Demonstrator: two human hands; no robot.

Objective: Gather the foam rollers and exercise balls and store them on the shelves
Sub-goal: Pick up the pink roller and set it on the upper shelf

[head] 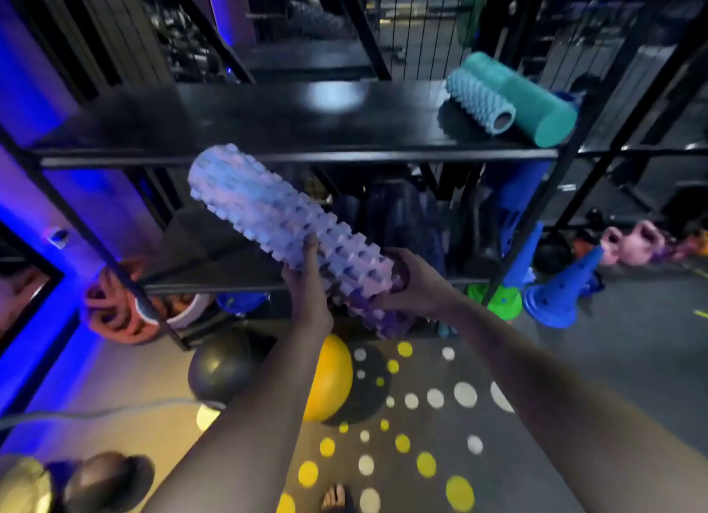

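The top shelf (268,129) holds two teal rollers (509,98) at its right end; the rest lies bare. Both hands grip a purple roller (283,225), left hand (306,282) at mid-length, right hand (413,282) near the low end. Its long axis tilts up-left, upper end just before the shelf's front edge. Two balls (329,378) sit on the floor below

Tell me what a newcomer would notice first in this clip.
The knobbly purple roller at centre, held by both hands, left hand on its side and right hand near its lower end, its far end tilted up toward the black shelf. Next, two teal rollers lie at the shelf's right end. On the floor below sit a yellow ball and a grey ball.
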